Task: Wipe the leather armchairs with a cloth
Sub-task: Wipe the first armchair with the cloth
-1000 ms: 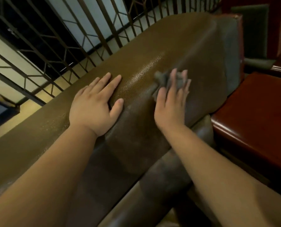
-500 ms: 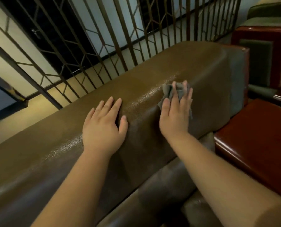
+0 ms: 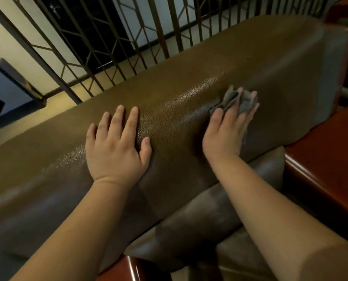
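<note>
I see the left hand (image 3: 116, 148) lying flat, fingers straight, on top of the brown leather armchair back (image 3: 179, 102). To its right, the right hand (image 3: 226, 131) presses a crumpled grey cloth (image 3: 234, 99) onto the same backrest with extended fingers. Beyond both hands stands a metal railing (image 3: 100, 43); right of the right hand, a glossy red wooden armrest (image 3: 331, 151).

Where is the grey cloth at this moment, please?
In the head view, the cloth lies right of centre on the armchair's rounded leather back, pressed under the right hand; the left hand rests flat beside it.
</note>
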